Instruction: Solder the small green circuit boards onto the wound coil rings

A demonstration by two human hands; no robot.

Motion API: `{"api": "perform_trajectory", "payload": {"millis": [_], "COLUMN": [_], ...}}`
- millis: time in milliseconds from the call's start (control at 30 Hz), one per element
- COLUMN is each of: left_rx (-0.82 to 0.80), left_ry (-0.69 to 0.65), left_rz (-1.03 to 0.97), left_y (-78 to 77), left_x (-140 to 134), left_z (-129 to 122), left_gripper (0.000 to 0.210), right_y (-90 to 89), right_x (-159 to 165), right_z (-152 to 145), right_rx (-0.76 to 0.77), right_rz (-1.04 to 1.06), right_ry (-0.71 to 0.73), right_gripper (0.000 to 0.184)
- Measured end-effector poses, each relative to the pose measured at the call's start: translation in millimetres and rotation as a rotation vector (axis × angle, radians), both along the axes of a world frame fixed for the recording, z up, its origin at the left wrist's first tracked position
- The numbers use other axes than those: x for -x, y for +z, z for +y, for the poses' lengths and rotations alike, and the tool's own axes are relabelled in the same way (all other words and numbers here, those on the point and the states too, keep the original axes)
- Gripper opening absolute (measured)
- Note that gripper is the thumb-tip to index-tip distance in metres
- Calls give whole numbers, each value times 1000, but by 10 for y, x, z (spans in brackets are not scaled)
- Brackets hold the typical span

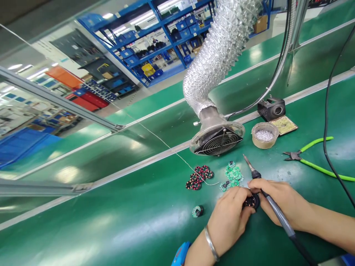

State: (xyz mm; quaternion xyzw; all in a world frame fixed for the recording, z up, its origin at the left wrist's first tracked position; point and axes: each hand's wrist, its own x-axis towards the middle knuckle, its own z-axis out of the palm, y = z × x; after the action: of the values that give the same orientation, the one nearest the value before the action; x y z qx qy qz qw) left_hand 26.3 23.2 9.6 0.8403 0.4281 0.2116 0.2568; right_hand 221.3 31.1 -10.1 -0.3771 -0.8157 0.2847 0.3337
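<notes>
My left hand (229,218), with a metal bangle at the wrist, grips a small round black part (250,201) with copper-coloured spots on its face. My right hand (285,205) is closed around a soldering iron (277,212), whose tip points up and away over the bench; its fingers also come close to the black part, and whether they touch it is hidden. Beyond the hands lie a cluster of green round circuit boards (233,173) and a pile of black and red ring-shaped parts (197,177). One black part with a green board (197,211) stands alone to the left.
A fume extractor (219,142) on a silver duct (219,51) hangs over the bench. Behind the iron's tip are a round tub of metal shavings (264,136) and a soldering-iron stand (273,109). Green-handled cutters (313,157) lie right; solder wire (177,155) hangs down to the boards.
</notes>
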Motion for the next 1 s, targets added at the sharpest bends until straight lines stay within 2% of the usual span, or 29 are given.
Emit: {"api": "perform_trajectory", "payload": {"millis": [100,267,400,500,667,867,933,1000], "left_rx": [12,-132,-175,-111,31,93,123,145], "left_ry": [-114,-158,-8,45,-25,-68,-59,-48], "left_rz": [-127,-169,-283,-286,-265,-342,-365,-373], "left_y": [-44,-81,-46,-56,-106,-127,-134,-133], "left_x": [102,267,367,365,272,244,232,219], "left_z": [75,95,46,30,27,91,120,135], "left_gripper": [10,18,22,16,16,21,18,16], "right_y": [-18,1,30,6,-45,50,49,15], "right_x": [7,-2,25,111,268,134,67,41], "right_z": [-14,-32,-47,-69,-120,-113,-90,-69], "right_rx": [13,-130,-217,-263,-413,-281,-215,-159], "right_rz": [-8,13,58,10,-50,193,181,84], "right_ry": [-24,-85,-15,37,26,60,28,1], "right_gripper": [36,32,30,27,22,29,33,40]}}
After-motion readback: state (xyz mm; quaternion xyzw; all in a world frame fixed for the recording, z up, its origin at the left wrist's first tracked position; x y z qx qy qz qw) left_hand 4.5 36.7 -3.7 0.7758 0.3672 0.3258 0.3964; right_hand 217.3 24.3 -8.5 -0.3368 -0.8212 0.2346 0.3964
